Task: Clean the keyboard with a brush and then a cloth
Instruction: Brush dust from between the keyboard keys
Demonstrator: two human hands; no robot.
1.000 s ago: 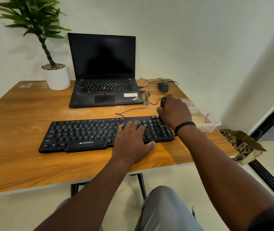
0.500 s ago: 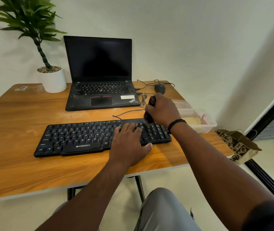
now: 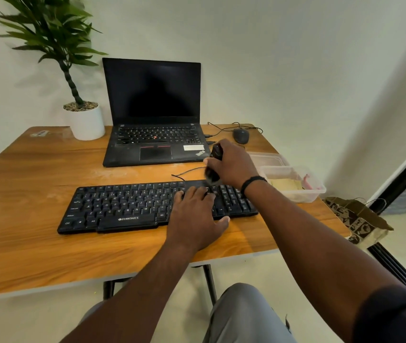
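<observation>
A black keyboard (image 3: 127,206) lies across the middle of the wooden table (image 3: 23,184). My left hand (image 3: 197,216) rests flat on its right half, fingers spread over the keys. My right hand (image 3: 234,164) grips a black brush (image 3: 215,154) upright, its blurred bristle end touching the keyboard's top row near the right side. A cream cloth (image 3: 284,185) lies inside a clear plastic box (image 3: 319,191) at the table's right edge.
An open black laptop (image 3: 152,134) stands behind the keyboard, a potted plant (image 3: 86,122) to its left. A wired mouse (image 3: 241,135) and cables lie at the back right. A paper bag (image 3: 360,219) sits on the floor right of the table.
My right hand has carried the brush leftward along the keyboard's top row, from the numpad end toward the middle. My left hand has stayed resting on the keys.
</observation>
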